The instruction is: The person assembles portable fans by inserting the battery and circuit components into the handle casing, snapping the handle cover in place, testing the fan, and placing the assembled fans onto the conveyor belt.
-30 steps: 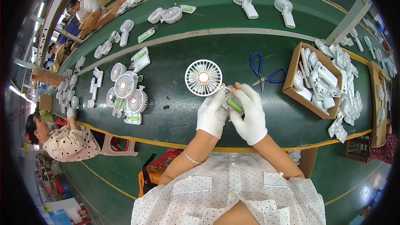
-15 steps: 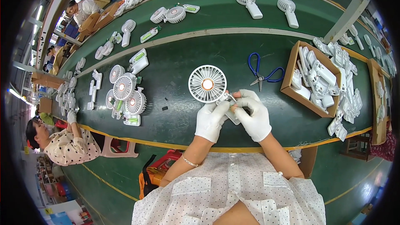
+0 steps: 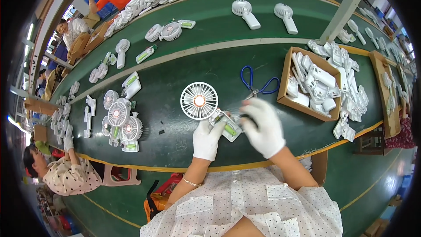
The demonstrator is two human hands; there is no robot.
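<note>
In my gloved left hand (image 3: 206, 140) is a small white handheld fan (image 3: 199, 101), gripped low by its handle with the round grille pointing away from me. The handle casing is open and shows a green battery (image 3: 230, 128) and small wiring. My right hand (image 3: 265, 129), also gloved, hovers just right of the handle, apart from it. Motion smears its fingers, so whether they hold anything is unclear. Just beyond that hand lie blue-handled scissors (image 3: 254, 91), their blades partly behind it.
A cardboard box (image 3: 287, 74) of white casing parts stands to the right, with more loose parts (image 3: 351, 101) beside it. On the left sits a cluster of opened fans (image 3: 119, 114). Beyond a pale rail, a green belt (image 3: 206, 13) carries fans. A co-worker (image 3: 72, 171) sits at far left.
My right hand has come off the fan's handle and moved right toward the scissors. The handle is now turned so its battery shows. The whole view has shifted a little.
</note>
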